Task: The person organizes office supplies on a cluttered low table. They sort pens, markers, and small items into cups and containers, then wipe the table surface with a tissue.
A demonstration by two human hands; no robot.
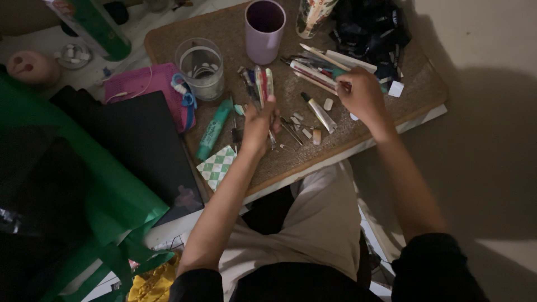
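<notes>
My left hand (pixel 258 126) is closed around a bunch of pens (pixel 263 84) that stick up past my fingers over the cork board (pixel 414 89). Further right, my right hand (pixel 362 94) pinches a pen at the end of a pile of pens and pencils (pixel 320 66) lying on the board. A small white tube (pixel 320 112) and several little erasers or caps (pixel 307 133) lie between my two hands.
A lilac cup (pixel 264 31) and a clear glass jar (pixel 200 68) stand at the back. A teal marker (pixel 213 128), a checked green-white pad (pixel 217 166), a pink pouch (pixel 146 85), a black laptop (pixel 146 151) and a green bag (pixel 95 190) lie to the left. Black crumpled wrapping (pixel 372 28) sits back right.
</notes>
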